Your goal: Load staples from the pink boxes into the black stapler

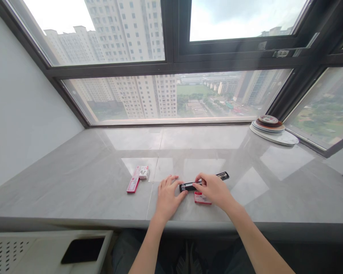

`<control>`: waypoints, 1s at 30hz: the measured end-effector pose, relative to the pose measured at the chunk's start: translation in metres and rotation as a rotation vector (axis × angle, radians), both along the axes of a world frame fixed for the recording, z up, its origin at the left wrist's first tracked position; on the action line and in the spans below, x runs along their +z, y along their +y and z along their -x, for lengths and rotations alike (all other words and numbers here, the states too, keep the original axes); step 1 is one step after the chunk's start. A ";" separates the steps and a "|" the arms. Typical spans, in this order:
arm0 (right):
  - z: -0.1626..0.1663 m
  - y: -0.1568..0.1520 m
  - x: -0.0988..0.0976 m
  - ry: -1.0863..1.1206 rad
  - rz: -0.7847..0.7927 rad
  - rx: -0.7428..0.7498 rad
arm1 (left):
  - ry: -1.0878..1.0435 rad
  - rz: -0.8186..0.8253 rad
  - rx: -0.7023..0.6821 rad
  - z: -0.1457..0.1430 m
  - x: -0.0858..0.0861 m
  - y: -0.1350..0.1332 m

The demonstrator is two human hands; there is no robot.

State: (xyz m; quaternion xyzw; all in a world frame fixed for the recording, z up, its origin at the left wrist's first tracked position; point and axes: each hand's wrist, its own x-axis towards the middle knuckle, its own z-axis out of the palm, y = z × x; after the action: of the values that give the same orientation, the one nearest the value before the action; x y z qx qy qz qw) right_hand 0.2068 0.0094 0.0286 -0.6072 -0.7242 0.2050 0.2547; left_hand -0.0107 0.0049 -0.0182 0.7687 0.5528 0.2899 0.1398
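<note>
A long black stapler (pixel 220 176) lies opened out on the grey marble sill (pixel 74 182), in front of me. My left hand (pixel 168 197) rests beside its near end, thumb touching that end, fingers curled. My right hand (pixel 214 189) is closed over the stapler's middle, pinching it from above. Under my right hand lies a small red staple box (pixel 200 198). Two more red and white staple boxes, one flat (pixel 133 184) and one standing open (pixel 142 172), lie to the left of my left hand.
A stack of round plates (pixel 270 126) sits at the far right of the sill by the window. A white perforated crate (pixel 45 251) stands below the sill's front edge at the left. Large windows run along the back.
</note>
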 end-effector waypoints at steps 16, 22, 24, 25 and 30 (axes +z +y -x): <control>-0.096 -0.014 -0.015 0.767 0.287 -0.108 | -0.043 0.025 -0.010 0.001 -0.001 0.003; -0.037 0.020 0.005 0.516 0.161 0.171 | -0.019 0.014 -0.016 0.000 -0.002 0.002; -0.019 0.023 0.004 0.388 0.130 0.218 | -0.013 0.007 -0.017 0.000 -0.003 0.002; -0.012 0.023 0.003 0.320 0.114 0.229 | -0.012 0.001 -0.016 0.001 -0.004 0.002; -0.005 0.018 0.005 0.106 0.036 0.219 | -0.063 -0.054 0.005 0.000 0.001 -0.002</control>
State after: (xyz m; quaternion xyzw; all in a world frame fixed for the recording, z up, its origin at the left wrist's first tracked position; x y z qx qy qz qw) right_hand 0.2121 0.0272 0.0332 -0.5174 -0.7678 0.2764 0.2577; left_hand -0.0106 0.0034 -0.0167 0.7612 0.5420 0.3293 0.1355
